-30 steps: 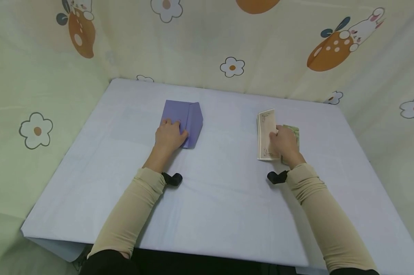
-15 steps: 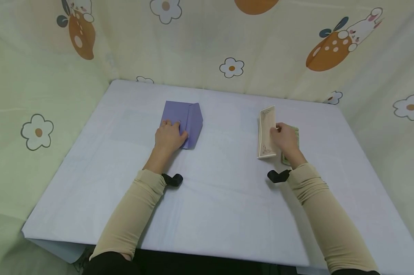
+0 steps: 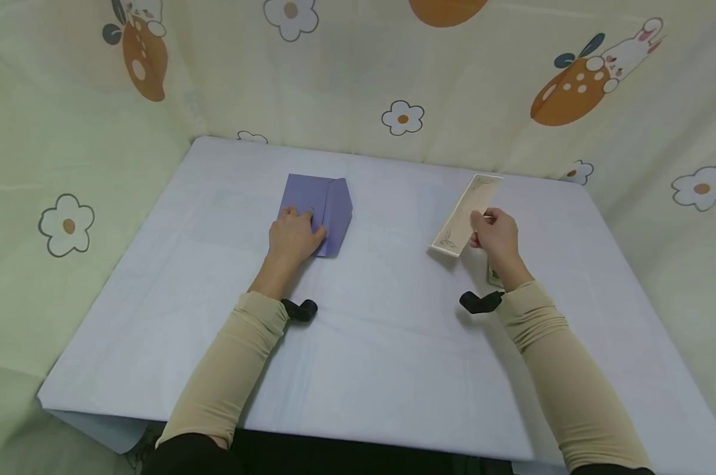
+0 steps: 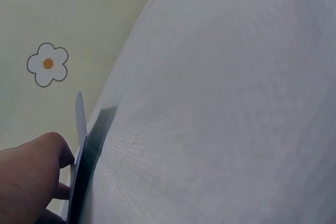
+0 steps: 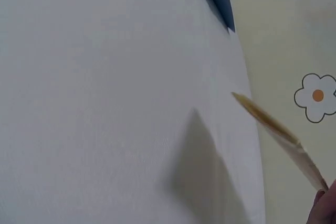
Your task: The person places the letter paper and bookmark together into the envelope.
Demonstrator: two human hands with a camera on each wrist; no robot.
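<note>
A purple paper envelope (image 3: 334,218) lies on the left half of the white table, its pointed flap unfolded to the right. My left hand (image 3: 292,235) rests on its near left part, fingers spread; the left wrist view shows thumb and fingers on the envelope's upper face, with the flap (image 4: 81,114) tilted up. My right hand (image 3: 495,237) pinches a narrow cream card (image 3: 467,214) with dark corner ornaments by its right edge, between thumb and fingers. The card slants above the table and casts a shadow. Edge-on in the right wrist view, the card (image 5: 278,135) looks thin and layered.
Under my right hand lies a small green-patterned flat piece (image 3: 493,277), mostly hidden. The table (image 3: 381,343) has a white cloth and ends at a patterned curtain (image 3: 334,86) behind and on both sides. A black wrist camera mount (image 3: 481,303) juts from each sleeve.
My right hand has raised the cream card and turned it, its top swinging right and its lower end left. The green piece is now mostly covered. My left hand stays on the envelope.
</note>
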